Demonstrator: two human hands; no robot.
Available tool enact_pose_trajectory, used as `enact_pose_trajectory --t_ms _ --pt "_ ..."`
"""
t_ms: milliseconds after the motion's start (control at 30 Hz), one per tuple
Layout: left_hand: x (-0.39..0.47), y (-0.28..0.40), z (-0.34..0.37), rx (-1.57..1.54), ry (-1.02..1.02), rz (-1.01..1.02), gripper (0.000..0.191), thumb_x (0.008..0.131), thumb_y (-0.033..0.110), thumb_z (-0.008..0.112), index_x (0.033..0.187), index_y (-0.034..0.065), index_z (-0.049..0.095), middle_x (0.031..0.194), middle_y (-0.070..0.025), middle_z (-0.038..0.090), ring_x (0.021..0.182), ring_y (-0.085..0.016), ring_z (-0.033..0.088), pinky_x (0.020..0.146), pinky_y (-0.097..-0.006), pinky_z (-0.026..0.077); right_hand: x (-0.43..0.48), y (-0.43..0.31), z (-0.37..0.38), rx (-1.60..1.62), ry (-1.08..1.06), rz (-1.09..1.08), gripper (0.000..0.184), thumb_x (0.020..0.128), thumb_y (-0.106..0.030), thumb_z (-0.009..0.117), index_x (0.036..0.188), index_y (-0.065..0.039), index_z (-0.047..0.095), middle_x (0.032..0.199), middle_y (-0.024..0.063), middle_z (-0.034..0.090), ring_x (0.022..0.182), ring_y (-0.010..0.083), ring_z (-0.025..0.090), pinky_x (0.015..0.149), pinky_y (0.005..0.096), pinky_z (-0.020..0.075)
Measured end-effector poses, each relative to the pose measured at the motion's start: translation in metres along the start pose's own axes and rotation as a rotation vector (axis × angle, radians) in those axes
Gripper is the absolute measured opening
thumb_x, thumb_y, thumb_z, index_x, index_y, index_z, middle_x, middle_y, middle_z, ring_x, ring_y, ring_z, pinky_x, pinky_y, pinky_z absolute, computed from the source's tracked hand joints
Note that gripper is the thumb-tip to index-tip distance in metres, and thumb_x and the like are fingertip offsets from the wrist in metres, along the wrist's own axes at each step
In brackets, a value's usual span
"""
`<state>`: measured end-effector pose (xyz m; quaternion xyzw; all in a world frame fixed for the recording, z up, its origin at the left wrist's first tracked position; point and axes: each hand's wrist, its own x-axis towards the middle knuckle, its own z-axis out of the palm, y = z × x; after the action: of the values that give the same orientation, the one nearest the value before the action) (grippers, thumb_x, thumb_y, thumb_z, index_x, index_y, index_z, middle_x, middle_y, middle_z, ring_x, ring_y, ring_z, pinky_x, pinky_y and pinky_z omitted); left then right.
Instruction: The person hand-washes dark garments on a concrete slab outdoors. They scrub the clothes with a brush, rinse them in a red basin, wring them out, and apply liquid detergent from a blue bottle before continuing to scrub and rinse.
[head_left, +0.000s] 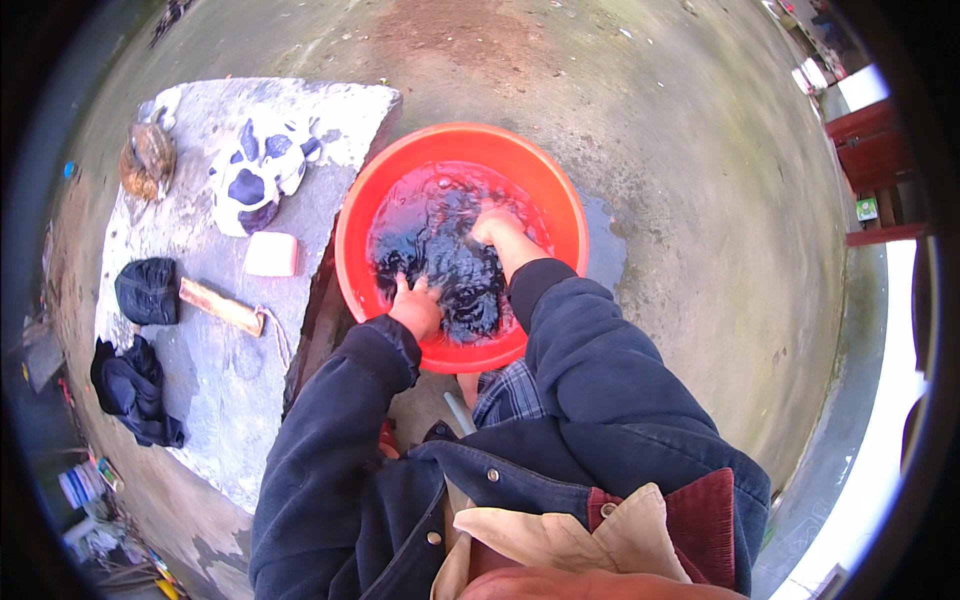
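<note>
In front of me stands a red plastic basin (461, 135) holding water and a submerged dark cloth (465, 277). My left hand (417, 306) is at the basin's near left side, its fingers apart and their tips dipping into the water over the cloth. Farther in and to the right, my right hand (498, 227) reaches into the water. Its fingers are under the surface and blurred, so whether they grip the cloth cannot be told. Both dark jacket sleeves come close to the rim.
Left of the basin, a stone slab (225, 405) bears a white-and-dark patterned cloth (259, 176), a pale block (271, 253), a wooden stick (221, 306) with a cord, a black cap-like item (147, 291), a dark garment (137, 390) and a brown rounded object (148, 161). Wet concrete (604, 240) lies right.
</note>
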<state>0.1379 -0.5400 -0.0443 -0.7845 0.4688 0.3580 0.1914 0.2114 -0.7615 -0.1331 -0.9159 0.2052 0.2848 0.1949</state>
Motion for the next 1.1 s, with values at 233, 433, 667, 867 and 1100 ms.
enact_pose_trajectory --t_ms 233,433,667,867,1100 --pt "-0.018 -0.035 0.006 -0.569 0.062 0.201 0.041 0.076 0.023 0.063 0.116 0.0139 0.065 0.117 -0.0121 0.063 0.115 -0.032 0.055 0.099 -0.0434 0.040 -0.067 -0.019 -0.059 1.001 0.083 -0.221 0.036 0.057 0.000 0.067 0.092 0.003 0.062 0.083 0.0123 0.064 0.079 0.0239 0.060 0.071 0.0342 0.0475" --pt "-0.106 -0.045 -0.017 -0.811 0.522 0.175 0.035 0.081 0.008 0.062 0.117 0.0074 0.062 0.105 -0.0163 0.062 0.100 -0.029 0.061 0.092 -0.0340 0.046 -0.163 -0.046 -0.171 1.152 0.130 -0.397 0.037 0.061 0.006 0.063 0.098 0.003 0.060 0.083 0.0093 0.065 0.074 0.0191 0.062 0.068 0.0312 0.0502" --pt "-0.206 -0.054 -0.010 -1.160 0.720 0.180 0.031 0.084 0.001 0.059 0.115 0.0042 0.062 0.106 -0.0099 0.061 0.100 -0.019 0.060 0.089 -0.0300 0.048 -0.247 -0.099 -0.270 1.098 0.325 -0.703 0.036 0.064 0.005 0.064 0.099 0.002 0.060 0.085 0.0105 0.066 0.075 0.0215 0.064 0.068 0.0316 0.0531" --pt "-0.237 -0.050 0.004 -1.265 0.913 0.091 0.037 0.083 -0.002 0.058 0.119 0.0044 0.059 0.125 -0.0106 0.051 0.113 -0.020 0.054 0.093 -0.0317 0.047 -0.266 -0.117 -0.287 0.768 0.467 -0.830 0.027 0.070 0.001 0.060 0.097 0.000 0.060 0.085 0.0100 0.064 0.076 0.0196 0.062 0.071 0.0314 0.0521" --pt "-0.226 -0.052 0.027 -1.298 1.083 -0.001 0.037 0.084 0.001 0.060 0.120 0.0079 0.058 0.131 -0.0098 0.048 0.118 -0.023 0.050 0.094 -0.0339 0.046 -0.236 -0.123 -0.224 0.394 0.655 -0.759 0.037 0.063 -0.015 0.069 0.098 -0.005 0.063 0.087 0.0146 0.067 0.086 0.0264 0.064 0.079 0.0346 0.0491"
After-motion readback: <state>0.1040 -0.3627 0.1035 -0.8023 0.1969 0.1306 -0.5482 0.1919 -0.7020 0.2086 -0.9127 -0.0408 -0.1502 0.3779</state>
